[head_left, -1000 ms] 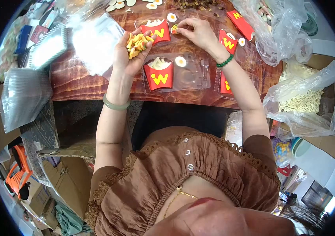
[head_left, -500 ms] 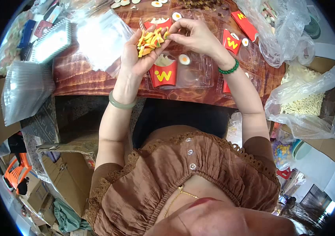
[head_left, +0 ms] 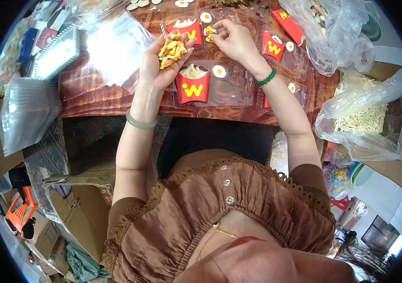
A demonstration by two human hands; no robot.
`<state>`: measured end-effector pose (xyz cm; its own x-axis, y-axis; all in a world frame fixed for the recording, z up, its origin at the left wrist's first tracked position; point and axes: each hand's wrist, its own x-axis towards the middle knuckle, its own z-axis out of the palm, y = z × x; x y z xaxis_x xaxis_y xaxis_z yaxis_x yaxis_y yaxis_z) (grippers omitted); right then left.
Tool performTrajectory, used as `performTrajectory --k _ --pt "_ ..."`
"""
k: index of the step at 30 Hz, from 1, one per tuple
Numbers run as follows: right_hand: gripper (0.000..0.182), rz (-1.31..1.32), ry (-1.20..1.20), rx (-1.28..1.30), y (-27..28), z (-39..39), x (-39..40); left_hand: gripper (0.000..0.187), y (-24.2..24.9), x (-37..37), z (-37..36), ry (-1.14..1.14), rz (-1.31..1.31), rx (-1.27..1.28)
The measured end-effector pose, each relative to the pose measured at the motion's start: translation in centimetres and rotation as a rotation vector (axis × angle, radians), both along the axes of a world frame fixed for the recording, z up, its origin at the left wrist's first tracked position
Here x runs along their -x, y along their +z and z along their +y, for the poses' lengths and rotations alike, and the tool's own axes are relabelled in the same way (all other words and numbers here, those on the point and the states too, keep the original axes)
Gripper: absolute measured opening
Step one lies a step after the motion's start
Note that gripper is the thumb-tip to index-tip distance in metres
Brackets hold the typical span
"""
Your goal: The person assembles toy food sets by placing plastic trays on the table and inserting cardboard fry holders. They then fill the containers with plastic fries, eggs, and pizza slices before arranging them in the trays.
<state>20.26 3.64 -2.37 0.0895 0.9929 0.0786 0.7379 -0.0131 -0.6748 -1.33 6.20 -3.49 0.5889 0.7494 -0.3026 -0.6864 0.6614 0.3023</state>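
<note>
My left hand point(head_left: 156, 63) is palm up, cupped around a pile of small yellow-orange pieces point(head_left: 172, 53) with green and red edges. Fingers pinched, my right hand point(head_left: 231, 41) is at a small yellow, red and green piece point(head_left: 209, 32) in a clear plastic tray, just below a fried-egg piece point(head_left: 205, 17). To the left of it in that tray lies a red fries carton point(head_left: 192, 35) with a yellow letter. Nearer to me, another clear tray point(head_left: 238, 93) holds a red fries carton point(head_left: 194, 89) and a fried-egg piece point(head_left: 219, 71).
More red cartons point(head_left: 272, 48) lie in trays to the right. Clear plastic sheets point(head_left: 116, 52) and stacked trays point(head_left: 30, 113) are on the left. A cardboard box point(head_left: 394, 125) at right holds pale noodle-like pieces point(head_left: 361, 115) in a plastic bag. Brown pieces point(head_left: 234, 4) lie at the far edge.
My right hand has moved from above the left palm, rightward to the far tray, carrying a small piece. The left hand with its pile has shifted slightly left.
</note>
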Motion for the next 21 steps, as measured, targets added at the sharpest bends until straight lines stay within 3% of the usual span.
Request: performTrajectory --k 2,4,7,16,17,19,21 --pt "0.019 -0.035 0.022 -0.062 -0.4 -0.1 -0.1 0.035 -0.1 0.1 0.1 0.002 0.010 -0.002" --pt "0.019 -0.236 0.288 -0.435 -0.5 -0.1 -0.9 0.035 0.0 0.2 0.2 -0.007 0.019 0.000" --pt "0.019 -0.135 0.244 -0.219 -0.5 -0.4 -1.1 0.034 0.1 0.2 0.2 -0.009 0.016 -0.001" --pt "0.018 -0.090 0.026 -0.106 -0.4 -0.1 0.7 0.034 0.0 0.1 0.2 -0.025 -0.025 -0.019" --pt "0.018 -0.087 0.028 -0.109 0.0 -0.1 0.8 0.034 0.2 0.2 0.1 -0.022 -0.022 -0.022" --pt "0.018 0.182 0.115 -0.122 1.4 0.0 1.1 0.033 1.5 0.2 -0.5 -0.047 0.005 -0.015" --pt "0.017 0.184 0.201 -0.155 2.7 0.2 1.7 0.034 0.7 0.0 -0.4 -0.083 -0.057 -0.007"
